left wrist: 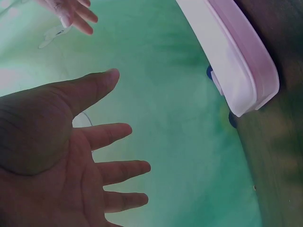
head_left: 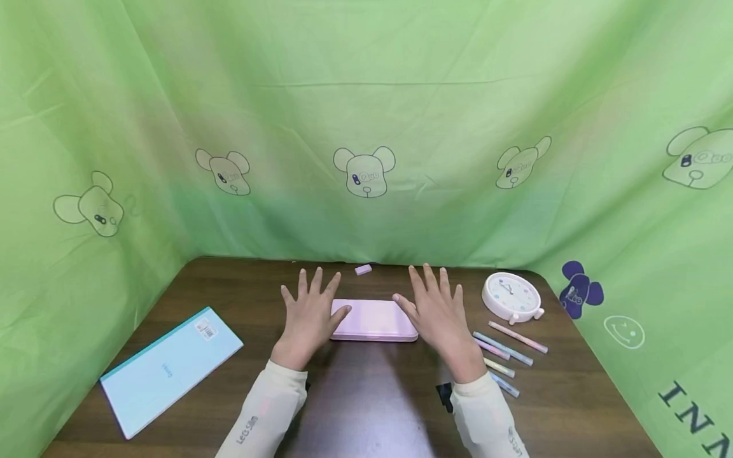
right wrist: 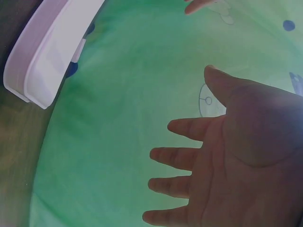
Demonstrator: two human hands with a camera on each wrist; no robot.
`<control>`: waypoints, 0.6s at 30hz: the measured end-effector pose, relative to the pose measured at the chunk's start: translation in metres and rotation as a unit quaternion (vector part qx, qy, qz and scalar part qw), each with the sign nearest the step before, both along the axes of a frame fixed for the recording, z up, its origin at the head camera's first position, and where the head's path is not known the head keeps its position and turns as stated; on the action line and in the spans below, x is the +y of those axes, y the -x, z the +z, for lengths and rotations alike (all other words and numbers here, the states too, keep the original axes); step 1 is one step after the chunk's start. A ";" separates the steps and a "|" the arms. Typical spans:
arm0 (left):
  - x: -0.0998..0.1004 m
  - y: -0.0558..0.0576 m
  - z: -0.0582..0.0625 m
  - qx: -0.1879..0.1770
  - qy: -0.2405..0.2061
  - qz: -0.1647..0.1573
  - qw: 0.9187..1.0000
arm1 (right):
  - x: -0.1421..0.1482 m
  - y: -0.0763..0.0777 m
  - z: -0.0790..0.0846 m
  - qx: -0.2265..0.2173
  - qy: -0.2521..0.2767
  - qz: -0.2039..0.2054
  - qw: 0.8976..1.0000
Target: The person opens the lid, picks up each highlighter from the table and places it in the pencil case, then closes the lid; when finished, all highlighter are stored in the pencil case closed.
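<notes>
A closed pink pencil case (head_left: 375,320) lies on the table between my two hands; both wrist views show one rounded end of the case (left wrist: 232,52). My left hand (head_left: 309,318) is spread with straight fingers at its left end, held above the table and gripping nothing. On the other side my right hand (head_left: 438,318) is spread the same way by the right end, palm down and holding nothing. In the right wrist view the right hand's (right wrist: 236,156) palm and parted fingers show, apart from the case.
Behind the case lies a small pink eraser (head_left: 363,270). A light blue notebook (head_left: 172,372) rests at the left. To the right are a white round alarm clock (head_left: 511,297) and several pastel pens (head_left: 518,337), partly behind the right forearm. A green curtain (head_left: 366,229) borders the table.
</notes>
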State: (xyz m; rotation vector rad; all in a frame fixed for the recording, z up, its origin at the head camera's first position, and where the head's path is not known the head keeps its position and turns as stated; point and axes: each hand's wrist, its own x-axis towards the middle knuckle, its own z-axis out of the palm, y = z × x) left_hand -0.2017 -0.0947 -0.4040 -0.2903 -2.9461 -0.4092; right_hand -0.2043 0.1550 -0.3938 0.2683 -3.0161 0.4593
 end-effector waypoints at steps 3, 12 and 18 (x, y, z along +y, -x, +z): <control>-0.001 0.000 0.001 -0.001 -0.001 0.000 1.000 | 0.000 0.000 0.000 -0.002 0.004 0.003 1.000; -0.004 0.002 0.005 -0.015 -0.018 -0.019 1.000 | 0.009 0.011 -0.008 -0.033 0.069 0.074 0.994; -0.010 0.000 0.004 -0.096 -0.078 -0.090 0.988 | 0.019 0.020 -0.022 -0.082 0.107 0.106 0.985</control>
